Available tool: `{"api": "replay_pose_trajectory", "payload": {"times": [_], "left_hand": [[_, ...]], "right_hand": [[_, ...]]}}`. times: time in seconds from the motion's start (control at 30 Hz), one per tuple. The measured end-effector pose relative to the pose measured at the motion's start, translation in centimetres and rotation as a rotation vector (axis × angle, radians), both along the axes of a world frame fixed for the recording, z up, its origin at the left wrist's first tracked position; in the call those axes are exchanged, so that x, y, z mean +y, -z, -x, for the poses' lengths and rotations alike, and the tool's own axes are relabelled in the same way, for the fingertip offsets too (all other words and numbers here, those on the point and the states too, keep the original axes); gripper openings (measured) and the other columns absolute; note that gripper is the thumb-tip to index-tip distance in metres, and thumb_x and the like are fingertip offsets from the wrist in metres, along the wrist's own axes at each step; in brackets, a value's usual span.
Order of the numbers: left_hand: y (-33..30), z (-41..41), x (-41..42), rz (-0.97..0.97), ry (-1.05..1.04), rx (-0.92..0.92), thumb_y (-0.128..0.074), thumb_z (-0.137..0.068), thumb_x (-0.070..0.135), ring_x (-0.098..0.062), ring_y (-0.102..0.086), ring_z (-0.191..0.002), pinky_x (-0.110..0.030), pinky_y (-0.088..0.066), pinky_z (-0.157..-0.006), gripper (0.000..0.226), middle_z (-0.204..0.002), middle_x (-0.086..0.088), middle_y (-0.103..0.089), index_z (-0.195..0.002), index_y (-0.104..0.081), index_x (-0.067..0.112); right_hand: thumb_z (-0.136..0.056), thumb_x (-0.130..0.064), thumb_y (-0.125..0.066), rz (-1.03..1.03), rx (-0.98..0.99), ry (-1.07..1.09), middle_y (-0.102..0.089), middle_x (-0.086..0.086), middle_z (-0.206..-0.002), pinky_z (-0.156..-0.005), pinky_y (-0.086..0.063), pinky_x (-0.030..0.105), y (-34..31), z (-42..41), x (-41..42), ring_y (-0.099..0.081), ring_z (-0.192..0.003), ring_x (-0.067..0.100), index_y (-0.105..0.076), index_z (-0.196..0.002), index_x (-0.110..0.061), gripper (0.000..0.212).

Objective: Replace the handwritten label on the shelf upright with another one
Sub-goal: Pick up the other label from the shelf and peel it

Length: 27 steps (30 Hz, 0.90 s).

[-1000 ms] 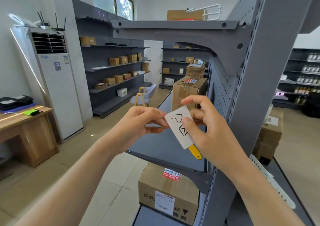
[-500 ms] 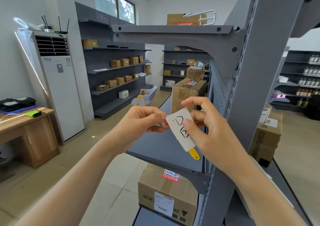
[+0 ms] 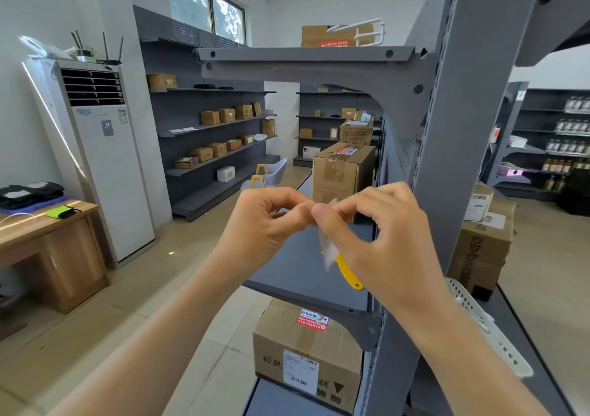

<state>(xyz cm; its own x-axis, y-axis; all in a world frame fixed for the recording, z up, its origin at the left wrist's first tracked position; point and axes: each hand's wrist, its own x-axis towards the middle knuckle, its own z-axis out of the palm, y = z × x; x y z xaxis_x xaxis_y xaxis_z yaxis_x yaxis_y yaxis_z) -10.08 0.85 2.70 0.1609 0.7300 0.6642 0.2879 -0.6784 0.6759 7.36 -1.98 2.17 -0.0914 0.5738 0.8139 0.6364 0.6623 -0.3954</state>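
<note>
Storeroom with tiled floor, grey metal shelving on the walls. Far left: wooden desk (image 3: 48, 233), then tall white floor-standing air conditioner (image 3: 102, 160). Open floor between these and the near shelf unit.

Centre: two bare hands raised in front of the flat grey middle shelf (image 3: 297, 272). Left hand (image 3: 265, 224) has fingers curled, thumb and forefinger pinched at the top edge of the small white paper label (image 3: 329, 246). Right hand (image 3: 383, 237) also pinches the label, thumb over it, other fingers bent. Label seen nearly edge-on, blurred, long axis roughly vertical, lower end pointing down; writing not readable. One label visible. Yellow plastic tool handle (image 3: 349, 272) sticks out below the right hand, slanting down-right.

Two brown cardboard boxes on the near unit: one upright box (image 3: 341, 173) behind the hands, one taped box (image 3: 306, 351) on the shelf below.

Right: grey perforated steel shelf upright (image 3: 456, 160), just beside the right hand, not touching. White plastic basket (image 3: 485, 326) past it.
</note>
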Motion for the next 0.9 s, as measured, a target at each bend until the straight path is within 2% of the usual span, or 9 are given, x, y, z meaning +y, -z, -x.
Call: {"api": "replay_pose_trajectory", "payload": {"times": [0.07, 0.2, 0.3, 0.47, 0.57, 0.67, 0.73, 0.8, 0.9], "left_hand": [[-0.1, -0.6, -0.2, -0.049, 0.023, 0.021, -0.067, -0.084, 0.022, -0.003, -0.067, -0.064, -0.024, -0.06, -0.063, 0.013, -0.066, 0.021, -0.072, -0.076, -0.072, 0.031], [-0.2, -1.6, -0.3, -0.081, 0.006, 0.065, -0.067, -0.088, 0.004, -0.002, -0.065, -0.063, -0.018, -0.057, -0.063, 0.029, -0.066, 0.022, -0.071, -0.076, -0.072, 0.031], [-0.2, -2.3, -0.5, -0.085, 0.005, 0.052, -0.063, -0.089, -0.003, 0.0, -0.063, -0.062, -0.014, -0.053, -0.062, 0.036, -0.064, 0.023, -0.069, -0.073, -0.071, 0.028], [0.1, -4.1, -0.5, -0.021, 0.034, -0.051, -0.054, -0.091, -0.008, 0.003, -0.062, -0.063, -0.01, -0.049, -0.062, 0.04, -0.061, 0.022, -0.068, -0.069, -0.068, 0.022], [0.1, -5.8, 0.3, 0.06, 0.046, -0.193, -0.046, -0.091, -0.01, 0.002, -0.065, -0.065, -0.015, -0.054, -0.066, 0.039, -0.063, 0.016, -0.07, -0.069, -0.068, 0.014], [-0.1, -7.8, 1.0, 0.129, 0.071, -0.328, -0.046, -0.091, -0.006, -0.002, -0.067, -0.067, -0.02, -0.057, -0.067, 0.034, -0.068, 0.009, -0.072, -0.068, -0.067, 0.007], [-0.2, -8.6, 1.3, 0.152, 0.074, -0.37, -0.045, -0.091, 0.0, -0.004, -0.06, -0.062, -0.017, -0.052, -0.061, 0.032, -0.07, 0.002, -0.07, -0.068, -0.067, 0.007], [-0.4, -9.6, 1.4, 0.166, 0.067, -0.377, -0.045, -0.094, 0.005, -0.003, -0.05, -0.056, -0.016, -0.044, -0.053, 0.033, -0.07, -0.007, -0.063, -0.068, -0.065, 0.008], [-0.8, -11.4, 0.8, 0.168, 0.071, -0.418, -0.045, -0.097, 0.011, -0.004, -0.042, -0.049, -0.016, -0.036, -0.046, 0.032, -0.068, -0.013, -0.054, -0.073, -0.065, 0.012]], "right_hand": [[-0.087, -0.061, -0.057, 0.028, 0.013, -0.004, -0.069, -0.021, -0.076, -0.083, -0.04, 0.015, -0.1, 0.0, -0.1, -0.051, -0.097, 0.006, -0.076, -0.074, -0.027, 0.04], [-0.089, -0.047, -0.062, 0.172, 0.089, -0.077, -0.062, -0.03, -0.071, -0.075, -0.039, 0.007, -0.3, -0.9, -0.2, -0.054, -0.093, -0.001, -0.073, -0.075, -0.032, 0.024], [-0.092, -0.031, -0.065, 0.226, 0.118, -0.128, -0.065, -0.025, -0.073, -0.073, -0.04, 0.003, -0.4, -1.7, -0.8, -0.055, -0.084, -0.008, -0.076, -0.078, -0.029, 0.017], [-0.091, -0.022, -0.064, 0.242, 0.253, -0.158, -0.072, -0.009, -0.07, -0.06, -0.047, 0.013, -0.8, -4.5, -2.0, -0.062, -0.067, 0.006, -0.077, -0.077, -0.019, 0.02], [-0.094, -0.016, -0.064, 0.24, 0.346, -0.151, -0.068, -0.012, -0.062, -0.055, -0.042, 0.008, -1.3, -6.7, -2.8, -0.058, -0.057, 0.0, -0.073, -0.071, -0.019, 0.025], [-0.093, -0.015, -0.063, 0.224, 0.436, -0.108, -0.071, 0.002, -0.07, -0.058, -0.044, 0.016, -1.6, -9.0, -3.6, -0.055, -0.061, 0.003, -0.074, -0.071, -0.016, 0.025], [-0.093, -0.014, -0.062, 0.204, 0.509, -0.077, -0.072, 0.002, -0.069, -0.058, -0.045, 0.015, -1.8, -10.5, -4.0, -0.055, -0.062, 0.007, -0.074, -0.07, -0.018, 0.026], [-0.092, -0.014, -0.062, 0.168, 0.576, -0.053, -0.071, -0.003, -0.063, -0.059, -0.047, 0.012, -2.1, -12.4, -4.4, -0.057, -0.06, 0.004, -0.074, -0.068, -0.019, 0.027], [-0.082, -0.02, -0.058, 0.111, 0.701, -0.006, -0.068, -0.006, -0.058, -0.058, -0.047, 0.025, -2.4, -15.1, -5.1, -0.059, -0.062, 0.013, -0.072, -0.057, -0.025, 0.029]]}}
